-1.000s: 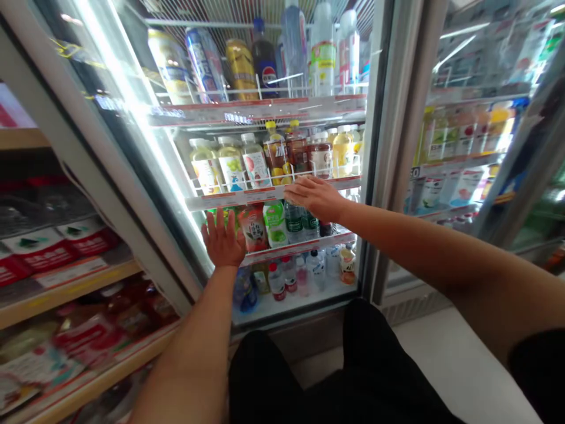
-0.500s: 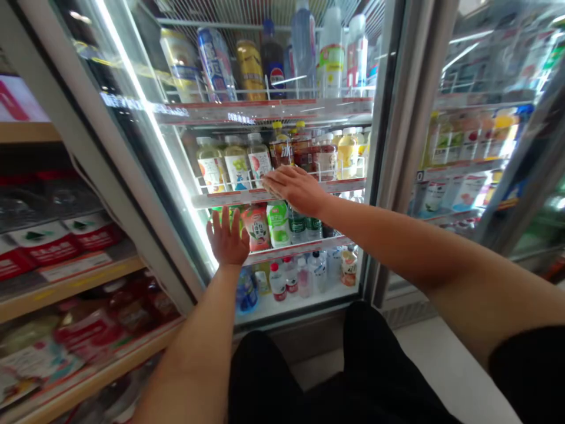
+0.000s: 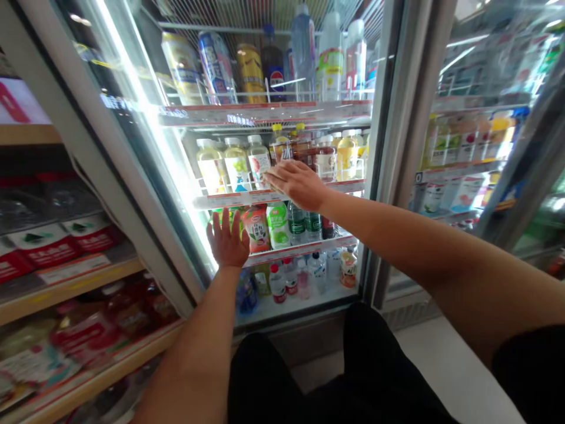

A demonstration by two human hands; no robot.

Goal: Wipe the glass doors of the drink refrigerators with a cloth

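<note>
My right hand (image 3: 298, 182) lies flat with its fingers stretched out to the left, in front of the shelf of bottled drinks. It looks to be against the glass door (image 3: 304, 330) of the lit drinks cooler. A pale edge shows under its fingertips; whether that is a reflection or something thin, I cannot tell. Lower and to the left, my left hand (image 3: 228, 240) is raised with fingers spread, empty as far as I see. Behind it stand a red-labelled bottle (image 3: 256, 228) and a green-and-white bottle (image 3: 278, 225).
Tall bottles and cans, such as a gold can (image 3: 251, 72), fill the upper shelf. Small red-capped bottles (image 3: 278, 284) stand at the bottom. A metal door frame (image 3: 399, 147) borders another cooler on the right. A wooden shelf (image 3: 70, 288) with packaged goods is on the left.
Both hands stay in nearly the same places. My right hand has tilted very slightly, and the view has shifted a little.
</note>
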